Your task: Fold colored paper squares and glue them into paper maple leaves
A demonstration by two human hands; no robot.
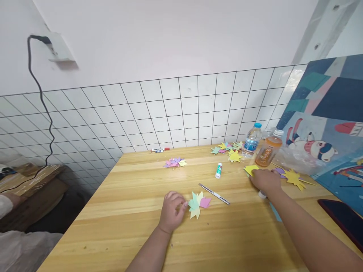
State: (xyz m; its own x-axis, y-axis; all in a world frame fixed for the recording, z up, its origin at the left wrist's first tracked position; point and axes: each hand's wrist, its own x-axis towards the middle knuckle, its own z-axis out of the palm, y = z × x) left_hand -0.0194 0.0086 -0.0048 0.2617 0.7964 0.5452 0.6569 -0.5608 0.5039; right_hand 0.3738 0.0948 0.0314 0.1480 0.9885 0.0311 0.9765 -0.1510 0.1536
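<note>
My left hand (172,212) is closed on the table, thumb and forefinger pinched at the left edge of a fan-shaped paper cutout (195,205) with mint, cream and pink points. Just beyond it lies a slim utility knife (214,194). My right hand (266,181) reaches down among papers at the right, touching or beside a yellow paper piece (250,169); its fingertips are mostly hidden. A white-ended object (262,194) shows partly under that hand, and a blue paper strip (275,212) sticks out below the wrist. A glue stick (218,170) lies mid-table.
Paper cutouts (175,162) and markers (160,150) lie toward the wall. A water bottle (252,140) and an orange drink bottle (269,149) stand beyond my right hand, near a yellow paper star (294,179). A phone (342,221) lies far right; another person's sleeve (5,206) shows at left.
</note>
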